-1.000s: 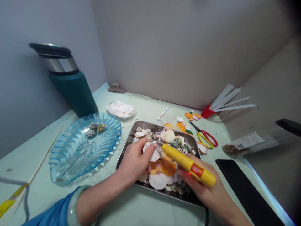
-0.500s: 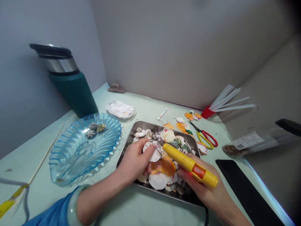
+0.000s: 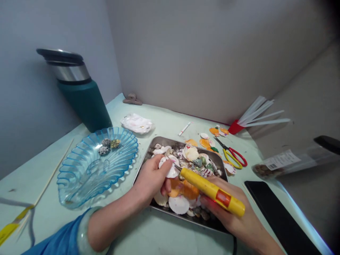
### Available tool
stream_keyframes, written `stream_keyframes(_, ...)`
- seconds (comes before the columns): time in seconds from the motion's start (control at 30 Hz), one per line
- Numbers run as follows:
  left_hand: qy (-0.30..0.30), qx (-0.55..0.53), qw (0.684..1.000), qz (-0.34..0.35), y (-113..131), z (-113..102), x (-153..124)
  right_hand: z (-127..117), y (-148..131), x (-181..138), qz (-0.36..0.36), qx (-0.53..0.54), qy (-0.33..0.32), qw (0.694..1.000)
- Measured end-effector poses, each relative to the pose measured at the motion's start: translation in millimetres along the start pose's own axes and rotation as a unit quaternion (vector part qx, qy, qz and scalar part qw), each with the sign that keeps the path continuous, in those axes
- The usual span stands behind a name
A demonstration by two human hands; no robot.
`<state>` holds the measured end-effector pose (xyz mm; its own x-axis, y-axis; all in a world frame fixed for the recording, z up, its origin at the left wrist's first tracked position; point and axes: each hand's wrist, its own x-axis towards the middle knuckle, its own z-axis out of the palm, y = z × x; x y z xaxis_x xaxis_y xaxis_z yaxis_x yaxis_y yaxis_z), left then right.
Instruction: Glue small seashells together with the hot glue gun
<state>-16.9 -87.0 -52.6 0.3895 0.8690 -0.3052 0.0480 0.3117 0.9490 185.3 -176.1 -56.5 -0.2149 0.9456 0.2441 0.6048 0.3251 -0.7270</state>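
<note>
My left hand (image 3: 152,177) pinches a white seashell (image 3: 170,168) between thumb and fingers, above a metal tray (image 3: 183,224). Wrapped in my right hand (image 3: 228,209) is a yellow glue gun (image 3: 209,189) with an orange window and a small red light by the fingers. Its thin metal tip points left, at the right edge of the held shell; whether they touch I cannot tell. Beneath both hands the tray is heaped with shells, among them an orange shell (image 3: 190,190), a round white shell (image 3: 179,205) and a ribbed cream shell (image 3: 191,153).
Left of the tray sits a blue scalloped glass dish (image 3: 124,166) with three small rough lumps (image 3: 106,143). Behind it stands a teal bottle (image 3: 85,102). Scissors (image 3: 233,156), a red cup of translucent sticks (image 3: 235,126), a plastic bag (image 3: 281,164) and a black flat object (image 3: 273,212) lie rightward.
The glue gun's tip has shifted slightly left and down, from over the held shell to its right edge. My left hand has tilted the shell a little. The view moved slightly.
</note>
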Motion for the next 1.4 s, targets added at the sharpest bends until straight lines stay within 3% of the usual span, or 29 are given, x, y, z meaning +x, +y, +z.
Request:
stream_keyframes(0.43, -0.053, 0.022, 0.998, -0.010, 4.7, 1.7, -4.1, 1.1, 1.6, -1.4, 0.058, -0.015, 0.038, 0.997)
stream_keyframes(0.73, -0.082, 0.061, 0.995, -0.017, -2.7, 0.1, -3.6, 1.4, 0.1, -0.7, 0.052, -0.001, 0.043, 0.998)
stream_keyframes(1.4, -0.076, 0.071, 0.995, -0.008, -0.4, 0.6, -5.0, 1.9, -1.0, 0.9, 0.046, -0.002, 0.039, 0.998)
